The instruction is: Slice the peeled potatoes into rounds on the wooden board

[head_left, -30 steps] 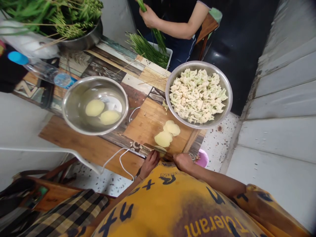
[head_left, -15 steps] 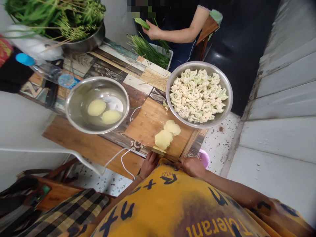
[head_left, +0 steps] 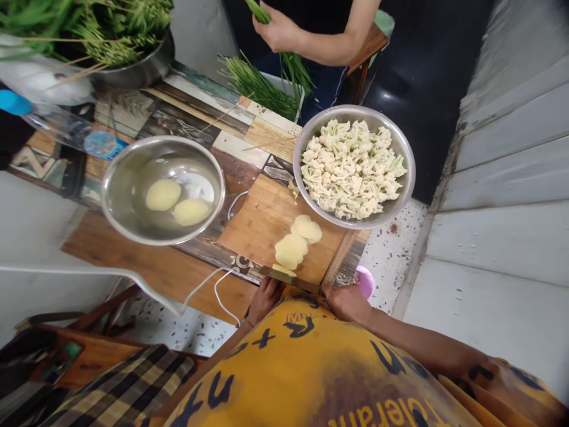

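Note:
At the near edge of the wooden cutting board (head_left: pixel 258 219), my right hand (head_left: pixel 347 303) is closed around the handle end of a kitchen knife (head_left: pixel 291 279). Its blade lies along the board's edge, with a thin potato slice against its far side. My left hand (head_left: pixel 265 299) is by the blade's left end with its fingers curled. The blade and my shirt hide what those fingers hold. Overlapping potato slices (head_left: pixel 291 250) lie on the board just beyond the knife. Two peeled potatoes (head_left: pixel 163 194) rest in water in a steel bowl (head_left: pixel 109 196) to the left.
A steel basin (head_left: pixel 411 178) of cauliflower florets stands at the board's far right. Back left are a water bottle (head_left: pixel 57 124) and a bowl of skewered greens (head_left: pixel 142 74). Across the table, a co-worker's hand (head_left: pixel 280 29) holds green stalks. A white cable (head_left: pixel 133 273) runs at left.
The view has shifted slightly, moving the table leftward in the picture. More of the knife blade's face shows beside the slice. The co-worker's hand has moved up with the stalks.

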Available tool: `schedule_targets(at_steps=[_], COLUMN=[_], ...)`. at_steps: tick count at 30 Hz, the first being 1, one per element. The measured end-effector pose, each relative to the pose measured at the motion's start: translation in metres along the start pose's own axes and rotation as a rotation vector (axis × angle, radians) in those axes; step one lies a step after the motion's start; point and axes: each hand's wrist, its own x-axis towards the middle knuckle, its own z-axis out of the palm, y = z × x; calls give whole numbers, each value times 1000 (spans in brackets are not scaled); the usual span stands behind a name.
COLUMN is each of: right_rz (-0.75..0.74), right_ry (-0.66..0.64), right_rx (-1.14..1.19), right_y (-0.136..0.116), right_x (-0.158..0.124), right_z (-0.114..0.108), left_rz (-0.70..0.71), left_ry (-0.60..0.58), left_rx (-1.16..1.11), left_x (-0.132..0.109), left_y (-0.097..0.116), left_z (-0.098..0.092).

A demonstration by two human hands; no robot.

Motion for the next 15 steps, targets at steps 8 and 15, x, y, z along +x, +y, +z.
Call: schedule_targets(at_steps=[8, 15], right_rz=[-39, -60], right_ry=[28, 40], right_rx=[22, 8], right_y=[-2, -3], right_x=[2, 13], right_z=[-3, -1], left_rz=[8, -1], left_ry=[29, -11], left_rx=[-24, -7], left_x=[0, -3], left_y=[0, 0], left_z=[0, 4])
